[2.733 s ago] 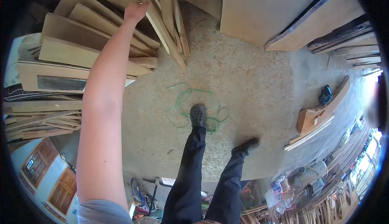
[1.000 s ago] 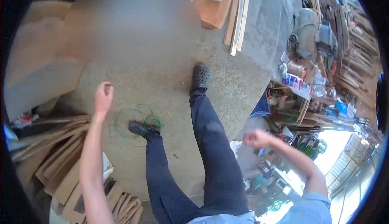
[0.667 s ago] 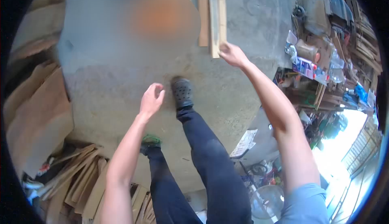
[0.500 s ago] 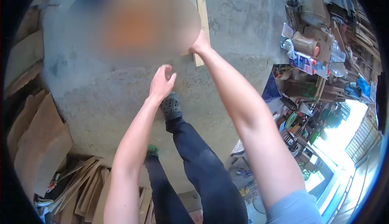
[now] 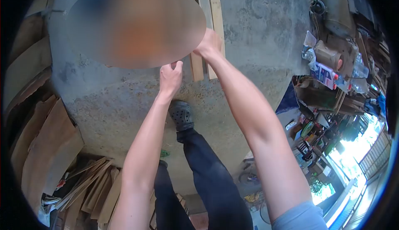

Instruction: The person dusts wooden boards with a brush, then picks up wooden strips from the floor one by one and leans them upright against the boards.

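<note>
Several long wooden strips (image 5: 215,12) lie on the concrete floor at the top centre. My right hand (image 5: 209,43) is over the near part of these strips, its fingertips hidden by a large blurred oval. My left hand (image 5: 171,77) is at the lower edge of that oval, left of the strips, with its fingers curled in; what they hold, if anything, is hidden by the blur. Something orange-brown shows only as a smear inside the oval.
Wooden boards (image 5: 50,147) lean at the left, with thin offcuts (image 5: 89,188) below them. Bottles and containers (image 5: 326,74) stand at the right near a grey tank (image 5: 336,16). My shoe (image 5: 181,115) is on the floor below my hands. Green cord (image 5: 165,153) lies by my other foot.
The left hand has let go of the leaning wood and come across the floor. Both hands have moved to the strips' near ends, and the view has turned toward the strips.
</note>
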A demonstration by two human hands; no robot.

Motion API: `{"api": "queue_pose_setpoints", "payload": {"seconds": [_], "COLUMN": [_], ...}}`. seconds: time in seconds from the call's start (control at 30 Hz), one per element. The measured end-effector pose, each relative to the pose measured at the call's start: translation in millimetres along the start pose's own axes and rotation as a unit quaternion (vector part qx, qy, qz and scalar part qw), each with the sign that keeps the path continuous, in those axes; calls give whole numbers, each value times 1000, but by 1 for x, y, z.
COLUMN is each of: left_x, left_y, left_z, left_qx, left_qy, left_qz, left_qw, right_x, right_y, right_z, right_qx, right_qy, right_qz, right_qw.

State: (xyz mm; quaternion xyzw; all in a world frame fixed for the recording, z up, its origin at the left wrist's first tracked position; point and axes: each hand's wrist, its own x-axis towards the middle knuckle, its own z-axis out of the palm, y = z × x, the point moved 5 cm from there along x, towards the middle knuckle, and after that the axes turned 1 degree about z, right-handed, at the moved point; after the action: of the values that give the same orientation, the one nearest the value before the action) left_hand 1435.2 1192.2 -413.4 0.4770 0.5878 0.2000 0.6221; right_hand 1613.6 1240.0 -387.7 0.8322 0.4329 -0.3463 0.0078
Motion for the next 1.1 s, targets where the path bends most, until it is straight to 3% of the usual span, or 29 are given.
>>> {"api": "queue_pose_setpoints", "payload": {"seconds": [0.03,0.1,0.17,0.2,0.3,0.33,0.37,0.4,0.5,0.53,0.57,0.63,0.7,0.77,0.83,0.93,1.03,1.07,1.1], "left_x": [0,4,7,9,-2,-33,-49,-69,-135,-158,-184,-237,-287,-335,-384,-456,-520,-540,-558], "left_y": [8,41,72,84,66,91,81,77,54,51,47,43,31,12,-13,-79,-146,-168,-185], "left_z": [-3,-9,-12,-14,-17,-30,-37,-50,-91,-109,-127,-166,-208,-258,-314,-388,-463,-485,-512], "left_qx": [-38,-65,-68,-56,-67,18,98,132,114,104,93,71,52,25,33,54,49,34,74], "left_qy": [4,18,42,49,-75,-63,38,77,120,111,100,116,126,161,187,269,337,348,421], "left_qz": [24,22,2,30,-212,-206,-56,-14,91,100,109,142,154,186,180,170,85,43,55], "left_qw": [999,998,997,997,972,976,993,988,982,983,985,980,979,969,965,947,936,936,902], "right_x": [-11,-44,-100,-124,-186,-203,-221,-239,-284,-294,-305,-317,-320,-339,-378,-480,-572,-591,-614], "right_y": [9,16,11,8,10,2,-10,-23,-51,-56,-65,-81,-109,-163,-232,-355,-443,-461,-482], "right_z": [6,7,10,12,45,45,50,57,99,117,127,136,137,119,123,159,239,279,314], "right_qx": [40,218,467,460,442,416,424,404,270,205,195,146,194,270,401,433,297,211,178], "right_qy": [44,-92,-277,-300,-311,-296,-310,-331,-422,-465,-402,-483,-472,-429,-475,-546,-552,-506,-460], "right_qz": [-20,-114,-52,-73,-113,-102,-91,-99,-109,-143,-246,-161,-173,-111,-138,-217,-321,-297,-333], "right_qw": [998,965,838,832,834,854,846,847,858,849,860,848,843,855,771,683,710,782,804]}}
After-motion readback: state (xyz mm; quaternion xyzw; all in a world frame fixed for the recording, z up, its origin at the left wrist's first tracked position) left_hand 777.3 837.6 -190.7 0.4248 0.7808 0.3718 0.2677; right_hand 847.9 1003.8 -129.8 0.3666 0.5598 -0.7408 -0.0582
